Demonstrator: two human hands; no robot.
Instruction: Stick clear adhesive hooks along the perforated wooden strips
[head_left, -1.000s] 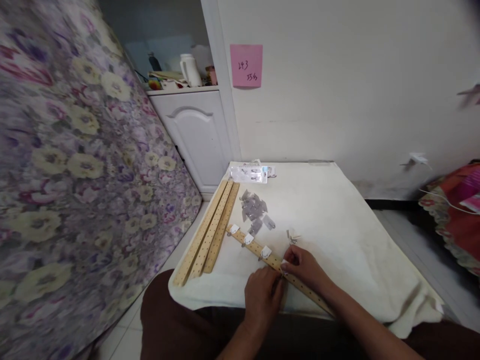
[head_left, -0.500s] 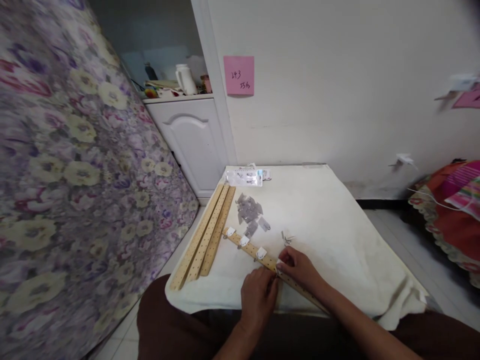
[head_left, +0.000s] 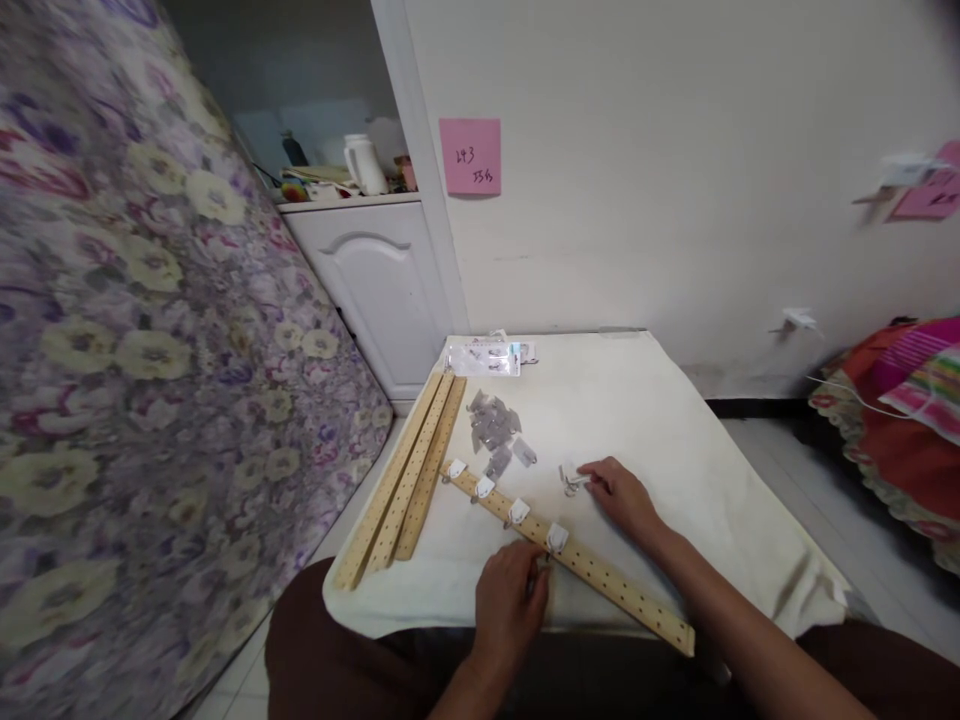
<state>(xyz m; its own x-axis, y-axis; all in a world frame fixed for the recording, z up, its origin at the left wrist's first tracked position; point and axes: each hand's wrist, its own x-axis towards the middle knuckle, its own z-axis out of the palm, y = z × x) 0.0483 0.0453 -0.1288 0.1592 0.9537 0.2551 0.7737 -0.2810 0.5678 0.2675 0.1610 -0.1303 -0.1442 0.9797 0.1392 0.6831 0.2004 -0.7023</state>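
A pale wooden strip (head_left: 622,586) with rows of holes lies slanted across the white cloth. Several white tags on small metal rings, among them one tag (head_left: 557,538) closest to my fingers, hang along its left half. My left hand (head_left: 511,588) is curled at the strip's lower edge beside that tag, thumb and fingertips closed on the edge; the ring there is mostly hidden. My right hand (head_left: 621,495) reaches beyond the strip, its thumb and finger pinching at a white tag (head_left: 583,479) in a small bunch of tags and rings.
Three more perforated strips (head_left: 414,470) lie along the table's left side. A heap of grey tags (head_left: 493,424) sits beside them. Clear packages (head_left: 484,358) rest at the back edge near the wall. A floral curtain (head_left: 150,350) hangs on the left.
My right hand has left the strip and moved up and right to the small bunch of tags. The tag it was handling now hangs on the strip. My left hand stays at the edge.
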